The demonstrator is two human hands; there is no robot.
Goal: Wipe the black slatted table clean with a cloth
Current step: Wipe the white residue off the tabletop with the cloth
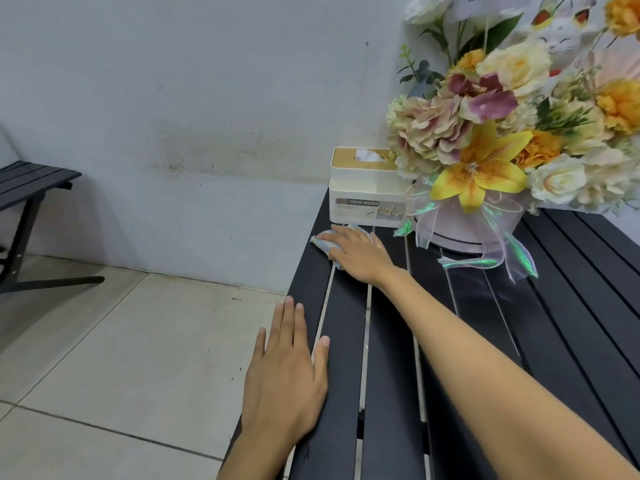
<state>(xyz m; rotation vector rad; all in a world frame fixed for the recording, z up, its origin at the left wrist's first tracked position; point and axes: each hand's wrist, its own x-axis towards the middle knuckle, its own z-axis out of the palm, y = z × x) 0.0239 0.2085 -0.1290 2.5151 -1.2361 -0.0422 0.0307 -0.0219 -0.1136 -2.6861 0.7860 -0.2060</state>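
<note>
The black slatted table (388,358) runs from the lower middle to the right edge. A small pale blue cloth (320,240) lies on its far left corner, just in front of a tissue holder. My right hand (360,252) lies flat on the cloth with fingers stretched out, pressing it onto the slats; most of the cloth is hidden under the palm. My left hand (287,368) rests flat with straight fingers on the table's left edge, nearer to me, holding nothing.
A white tissue holder (367,199) stands at the far left corner against the wall. A large flower arrangement in a pale round box (485,188) with trailing ribbons (512,258) fills the far right. A black bench (31,188) stands at left on the tiled floor (121,341).
</note>
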